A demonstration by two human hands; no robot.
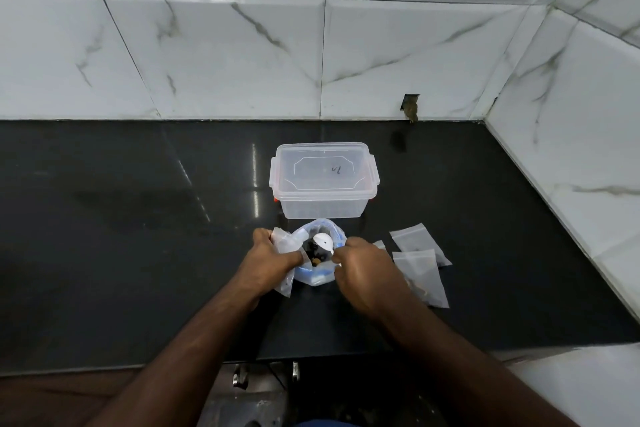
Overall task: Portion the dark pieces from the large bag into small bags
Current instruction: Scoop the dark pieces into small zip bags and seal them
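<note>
On the glossy black counter (138,201), the crinkled clear bag (320,274) of dark pieces (313,248) sits before a lidded translucent box (323,180). Left hand (273,256) grips a small bag (285,243); right hand (363,267) pinches a white scoop (323,241). Flat pouches (420,260) lie right.

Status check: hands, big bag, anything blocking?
Left hand grips small bag. Right hand holds white scoop in large bag, dark pieces inside. Lidded container behind; nothing blocking.
</note>
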